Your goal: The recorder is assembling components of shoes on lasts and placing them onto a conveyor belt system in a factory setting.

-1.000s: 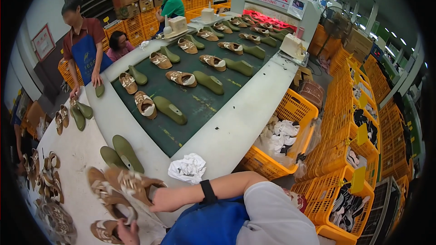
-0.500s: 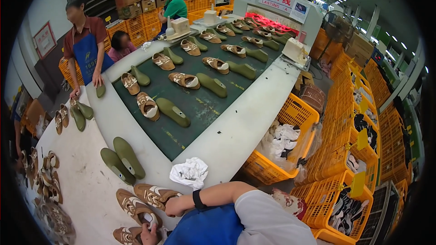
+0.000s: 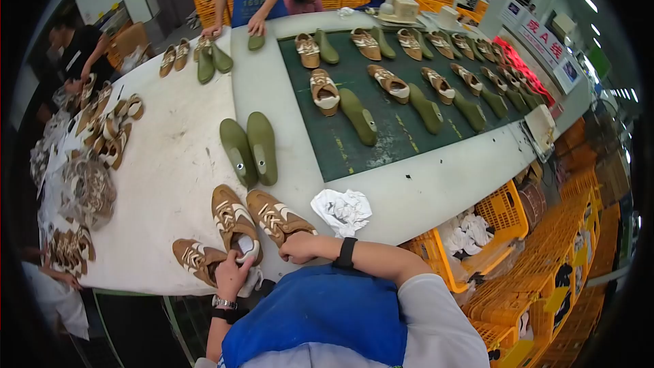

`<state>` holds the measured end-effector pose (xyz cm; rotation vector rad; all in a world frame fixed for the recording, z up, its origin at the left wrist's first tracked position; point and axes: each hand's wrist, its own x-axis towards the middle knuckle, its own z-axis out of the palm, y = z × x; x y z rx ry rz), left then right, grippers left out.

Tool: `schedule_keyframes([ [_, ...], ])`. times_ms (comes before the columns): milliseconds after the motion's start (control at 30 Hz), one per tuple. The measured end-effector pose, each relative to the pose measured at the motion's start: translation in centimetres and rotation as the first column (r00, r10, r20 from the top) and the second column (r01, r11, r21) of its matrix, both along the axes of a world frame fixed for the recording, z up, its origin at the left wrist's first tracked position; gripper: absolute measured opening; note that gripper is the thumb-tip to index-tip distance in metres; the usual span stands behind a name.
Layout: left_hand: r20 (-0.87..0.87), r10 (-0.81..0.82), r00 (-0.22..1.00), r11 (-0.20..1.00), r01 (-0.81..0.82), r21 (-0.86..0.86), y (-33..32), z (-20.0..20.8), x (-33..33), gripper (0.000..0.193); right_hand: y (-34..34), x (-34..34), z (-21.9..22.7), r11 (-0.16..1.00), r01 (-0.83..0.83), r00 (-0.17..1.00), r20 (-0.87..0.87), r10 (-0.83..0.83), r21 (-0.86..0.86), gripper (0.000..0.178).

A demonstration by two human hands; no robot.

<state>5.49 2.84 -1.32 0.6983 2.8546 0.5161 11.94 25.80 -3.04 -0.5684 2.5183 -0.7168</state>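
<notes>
Right hand (image 3: 298, 248): curled into a loose fist, knuckles up, closed over the heel opening of the right-hand shoe (image 3: 272, 215); fingertips hidden by the collar, so how tightly I grip I cannot tell. Forearm crosses low in front of me from the right, elbow bent, black wristband (image 3: 346, 252) just behind the hand.

Left hand (image 3: 231, 276): thumb and fingers apart, reaching forward to the heel rim of the middle shoe (image 3: 233, 212). Whether they pinch it I cannot tell. Forearm rises steeply from below; metal watch (image 3: 223, 302) at the wrist.

Both shoes are brown with white stripes, laced, toes pointing away from me, side by side between and ahead of my hands. A third, the left-hand shoe (image 3: 194, 259), lies just left of my left hand, toe to the left.

Beyond the toes: a pair of green lasts (image 3: 261, 146), side by side on the white table (image 3: 163, 163). Ahead and right of my right hand, a crumpled white cloth (image 3: 340, 211). Farther out that way, a dark green belt (image 3: 320, 136) carries rows of shoes and lasts. Far left of my left hand, a clear bag (image 3: 88, 191) of shoes.
</notes>
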Motion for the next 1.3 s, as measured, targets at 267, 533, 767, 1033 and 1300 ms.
schedule_keyframes([
  [267,-0.022,0.008,1.0,1.0,-0.008,0.014,-1.9,0.7,0.1,0.042,-1.2,-0.8,0.7,0.998,-0.024,0.999,0.043,0.026,-0.05,0.02],
  [533,-0.01,-0.004,1.0,0.993,0.005,0.122,-1.3,-0.3,0.2,0.048,0.4,-0.1,0.0,1.0,-0.011,0.997,0.073,0.01,0.018,0.023],
  [767,0.026,0.027,0.999,0.993,-0.029,0.114,-1.9,0.4,1.1,0.053,-0.1,-0.5,0.5,0.999,-0.023,0.993,0.112,0.026,-0.03,0.022],
  [1033,-0.044,0.033,0.998,0.993,-0.027,0.116,-2.6,-0.4,0.5,0.057,-1.4,-1.5,0.9,1.0,-0.005,0.993,0.12,0.003,0.018,0.021],
  [1300,-0.078,-0.006,0.997,0.977,0.023,0.211,-3.4,-1.9,-0.2,0.063,-1.8,-1.8,0.2,1.0,0.004,0.993,0.115,-0.006,0.017,0.017],
])
